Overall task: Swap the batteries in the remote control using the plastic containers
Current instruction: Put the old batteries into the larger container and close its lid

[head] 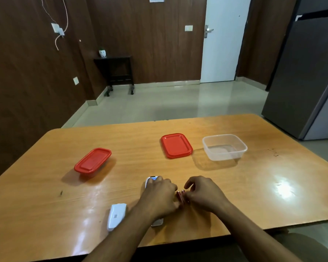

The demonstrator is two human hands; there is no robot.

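Observation:
The white remote control (151, 180) lies near the table's front edge, mostly hidden under my left hand (159, 197), which presses down on it. Just to its right lie red batteries (180, 195), and the fingertips of my right hand (203, 193) pinch them. The remote's white battery cover (116, 216) rests by itself to the left. A closed container with a red lid (92, 160) stands at the left. A loose red lid (176, 145) lies mid-table beside the open clear plastic container (225, 146), which looks empty.
The wooden table (273, 186) ends close to my body and at the far side behind the containers. A grey fridge (307, 72) stands at the right, and a white door (223, 38) and a small dark side table (117, 70) are at the back.

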